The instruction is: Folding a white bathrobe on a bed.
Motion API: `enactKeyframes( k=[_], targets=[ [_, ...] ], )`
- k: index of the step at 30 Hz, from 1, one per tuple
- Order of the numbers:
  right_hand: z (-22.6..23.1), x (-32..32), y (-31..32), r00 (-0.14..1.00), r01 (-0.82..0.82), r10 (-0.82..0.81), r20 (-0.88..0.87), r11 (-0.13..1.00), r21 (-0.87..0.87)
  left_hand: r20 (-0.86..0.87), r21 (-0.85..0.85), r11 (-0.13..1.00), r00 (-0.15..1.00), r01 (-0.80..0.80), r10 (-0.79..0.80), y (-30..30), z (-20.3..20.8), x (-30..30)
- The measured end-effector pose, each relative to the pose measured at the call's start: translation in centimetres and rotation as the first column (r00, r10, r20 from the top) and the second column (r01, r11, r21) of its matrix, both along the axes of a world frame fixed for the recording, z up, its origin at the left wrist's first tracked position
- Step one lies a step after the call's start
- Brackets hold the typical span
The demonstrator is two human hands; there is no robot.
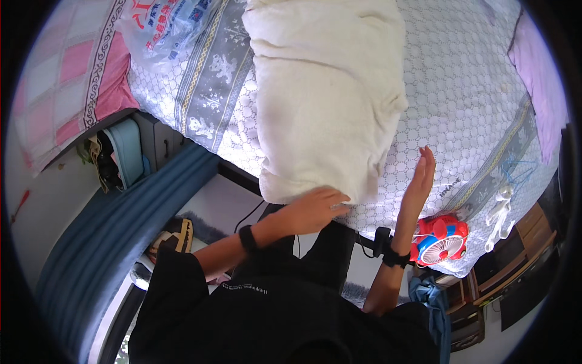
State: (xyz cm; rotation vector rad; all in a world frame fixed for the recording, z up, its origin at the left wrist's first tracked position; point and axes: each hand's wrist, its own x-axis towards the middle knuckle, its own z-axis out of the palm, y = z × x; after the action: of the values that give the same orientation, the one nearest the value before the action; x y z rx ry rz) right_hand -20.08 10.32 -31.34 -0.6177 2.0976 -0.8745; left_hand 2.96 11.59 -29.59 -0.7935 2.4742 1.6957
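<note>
A cream-coloured plush blanket (327,109), folded into a long strip, lies on the bed and runs away from me. Its surface shows a few creases, and its near end reaches the bed's front edge. My left hand (312,210) rests at that near end, fingers loosely stretched to the right and slightly bent, gripping nothing that I can see. To the right of the blanket, my right hand (419,182) is held up apart from it, with straight fingers close together and nothing in them. Both wrists wear dark bands.
A white quilted bedspread (448,121) with grey borders covers the bed. Near my right forearm sits a red and blue toy-like fan (441,242); white cords (500,212) lie farther right. A plastic bag (167,30) is at far left, above a blue curtain (130,224).
</note>
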Motion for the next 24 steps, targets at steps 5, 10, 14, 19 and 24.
enactKeyframes(
  k=[5, 10, 14, 19, 24],
  targets=[
    [1.1, 7.7, -4.2, 0.708, -0.627, 0.551, -0.442, 0.778, -0.034, -0.025, -0.52, 0.702, 0.83, -0.487, 0.557, -8.9, -0.2, 2.3],
    [-2.5, 12.5, -10.8, 0.427, -0.852, 0.702, -0.57, 0.524, 0.006, 0.105, -0.715, 0.558, 0.724, -0.422, 0.682, -8.5, -7.2, 3.4],
    [-7.4, 6.3, -13.1, 0.281, -0.856, 0.723, -0.631, 0.486, 0.177, 0.1, -0.719, 0.551, 0.722, -0.423, 0.685, -7.2, -10.3, 0.8],
    [-9.5, 2.3, -15.9, 0.404, -0.545, 0.557, -0.725, 0.784, 0.297, 0.045, -0.774, 0.462, 0.69, -0.433, 0.722, -6.1, -12.6, 1.4],
    [-3.5, 11.3, -19.7, 0.102, -0.93, 0.701, -0.706, 0.32, 0.183, 0.042, -0.789, 0.447, 0.688, -0.422, 0.725, -5.6, -13.5, 2.1]
  ],
)
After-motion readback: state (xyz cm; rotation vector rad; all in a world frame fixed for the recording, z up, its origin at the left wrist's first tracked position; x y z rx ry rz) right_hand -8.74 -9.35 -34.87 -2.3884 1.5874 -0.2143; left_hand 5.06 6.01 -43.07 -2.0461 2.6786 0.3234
